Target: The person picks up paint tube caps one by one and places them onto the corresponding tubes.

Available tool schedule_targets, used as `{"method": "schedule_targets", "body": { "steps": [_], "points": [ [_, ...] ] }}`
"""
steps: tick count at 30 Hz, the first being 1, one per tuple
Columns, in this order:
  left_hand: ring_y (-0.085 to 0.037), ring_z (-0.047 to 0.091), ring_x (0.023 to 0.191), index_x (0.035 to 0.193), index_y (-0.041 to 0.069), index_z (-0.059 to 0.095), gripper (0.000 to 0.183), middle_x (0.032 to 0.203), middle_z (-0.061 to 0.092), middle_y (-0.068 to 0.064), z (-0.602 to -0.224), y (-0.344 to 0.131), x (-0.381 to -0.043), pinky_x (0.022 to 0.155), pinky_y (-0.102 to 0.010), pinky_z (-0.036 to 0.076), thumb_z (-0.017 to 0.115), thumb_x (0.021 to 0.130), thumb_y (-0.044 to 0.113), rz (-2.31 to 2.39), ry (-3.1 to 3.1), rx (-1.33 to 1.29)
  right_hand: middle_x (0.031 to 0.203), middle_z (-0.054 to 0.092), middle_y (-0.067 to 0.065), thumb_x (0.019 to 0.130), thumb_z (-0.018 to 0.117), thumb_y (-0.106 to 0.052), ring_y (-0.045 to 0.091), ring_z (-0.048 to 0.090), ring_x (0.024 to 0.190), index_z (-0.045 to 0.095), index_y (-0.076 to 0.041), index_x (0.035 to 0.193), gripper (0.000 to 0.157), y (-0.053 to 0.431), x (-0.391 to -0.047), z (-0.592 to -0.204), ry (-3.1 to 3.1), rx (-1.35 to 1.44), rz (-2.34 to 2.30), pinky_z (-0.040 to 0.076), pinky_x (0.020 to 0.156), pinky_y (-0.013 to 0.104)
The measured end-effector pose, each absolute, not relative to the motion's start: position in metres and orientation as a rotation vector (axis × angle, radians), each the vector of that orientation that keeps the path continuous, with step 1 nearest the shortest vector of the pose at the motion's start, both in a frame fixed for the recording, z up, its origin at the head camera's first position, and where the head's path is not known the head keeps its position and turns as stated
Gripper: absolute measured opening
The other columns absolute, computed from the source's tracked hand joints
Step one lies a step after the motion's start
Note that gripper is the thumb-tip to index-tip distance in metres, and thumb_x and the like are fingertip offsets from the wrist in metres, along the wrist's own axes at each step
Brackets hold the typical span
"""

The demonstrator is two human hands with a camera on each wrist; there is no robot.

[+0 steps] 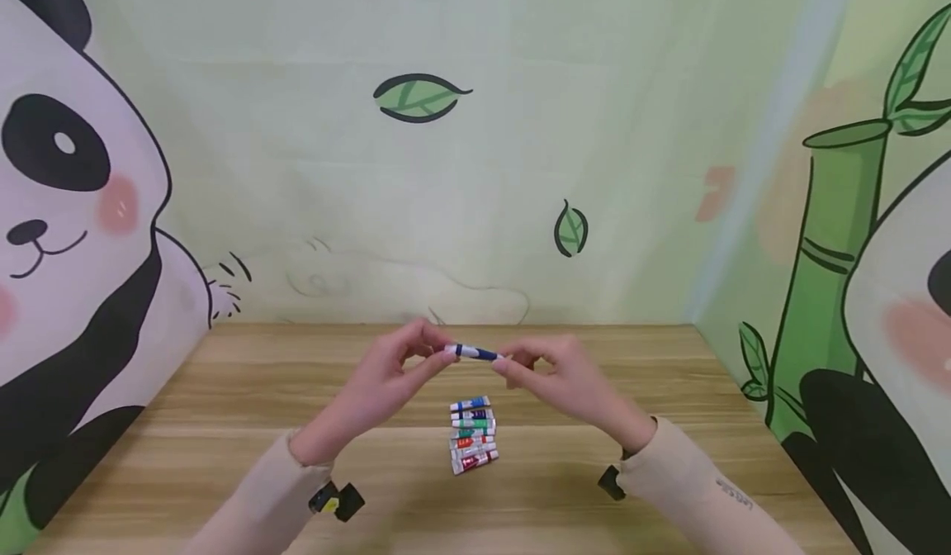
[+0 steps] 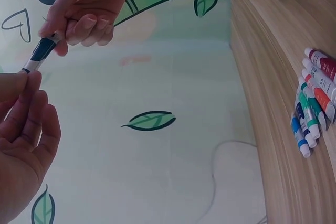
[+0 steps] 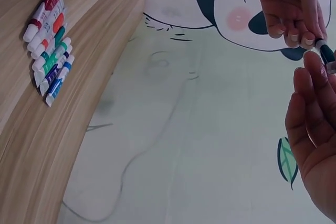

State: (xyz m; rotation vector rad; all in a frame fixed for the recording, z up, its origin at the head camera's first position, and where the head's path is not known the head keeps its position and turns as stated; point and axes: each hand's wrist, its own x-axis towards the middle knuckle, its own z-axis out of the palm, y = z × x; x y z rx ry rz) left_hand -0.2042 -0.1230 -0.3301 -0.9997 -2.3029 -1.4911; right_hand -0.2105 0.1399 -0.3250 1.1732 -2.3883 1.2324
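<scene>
Between both hands, raised above the table, is a small paint tube (image 1: pixel 478 353) in dark blue and white, lying nearly level. My left hand (image 1: pixel 394 369) pinches its left end between thumb and fingertips. At the opposite end, the thumb and fingers of my right hand (image 1: pixel 560 373) pinch it too. The left wrist view shows the tube (image 2: pixel 43 50) running from one hand to the other, its ends covered by fingertips. Below the hands, several paint tubes (image 1: pixel 472 424) in blue, green, orange and red lie side by side in a column on the table.
The wooden table (image 1: pixel 401 489) reaches back to a wall covering (image 1: pixel 490 150) printed with leaves, pandas and bamboo. Small black devices (image 1: pixel 349 501) hang at the cuffs of both light sleeves.
</scene>
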Motion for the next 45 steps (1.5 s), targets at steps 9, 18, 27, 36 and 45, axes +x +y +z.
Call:
{"method": "schedule_targets", "body": {
  "steps": [9, 18, 27, 36, 45],
  "points": [
    [-0.019, 0.066, 0.091, 0.108, 0.013, 0.064, 0.012, 0.100, 0.070, 0.003, -0.329, -0.121, -0.202, 0.086, -0.034, 0.055, 0.068, 0.097, 0.009, -1.509, -2.233, -1.070, 0.068, 0.064, -0.010, 0.096, 0.069, -0.010, 0.008, 0.055, 0.061, 0.076, -0.014, 0.096, 0.008, 0.139, -0.205, -0.323, -2.339, 1.194, 1.239, 0.035, 0.047, 0.024],
    [-0.016, 0.067, 0.089, 0.107, 0.009, 0.064, 0.013, 0.098, 0.070, 0.002, -0.329, -0.116, -0.199, 0.083, -0.032, 0.057, 0.067, 0.096, 0.003, -1.498, -2.172, -1.115, 0.068, 0.062, -0.010, 0.101, 0.064, -0.016, 0.010, 0.049, 0.058, 0.073, -0.016, 0.094, 0.012, 0.141, -0.204, -0.323, -2.411, 1.157, 1.321, 0.034, 0.049, 0.025],
    [-0.015, 0.068, 0.092, 0.109, 0.009, 0.066, 0.015, 0.101, 0.071, 0.002, -0.330, -0.111, -0.199, 0.082, -0.033, 0.057, 0.066, 0.096, 0.003, -1.476, -2.142, -1.114, 0.068, 0.062, 0.000, 0.106, 0.054, -0.018, 0.013, 0.044, 0.053, 0.072, -0.008, 0.096, 0.023, 0.143, -0.205, -0.322, -2.436, 1.151, 1.570, 0.031, 0.047, 0.025],
    [-0.019, 0.066, 0.087, 0.117, 0.012, 0.064, 0.016, 0.100, 0.070, -0.002, -0.329, -0.103, -0.203, 0.077, -0.033, 0.056, 0.061, 0.102, 0.016, -1.606, -2.202, -0.947, 0.068, 0.060, 0.002, 0.107, 0.051, -0.017, 0.018, 0.054, 0.061, 0.070, -0.007, 0.102, 0.022, 0.146, -0.204, -0.323, -2.427, 1.033, 1.583, 0.041, 0.054, 0.026],
    [-0.018, 0.062, 0.077, 0.105, 0.013, 0.063, 0.020, 0.086, 0.064, 0.003, -0.327, -0.103, -0.205, 0.057, -0.031, 0.047, 0.049, 0.108, 0.027, -1.447, -2.322, -0.910, 0.071, 0.063, -0.002, 0.105, 0.052, -0.008, 0.018, 0.059, 0.065, 0.069, -0.005, 0.100, 0.018, 0.144, -0.203, -0.319, -2.347, 1.034, 1.432, 0.053, 0.060, 0.031]
  ]
}}
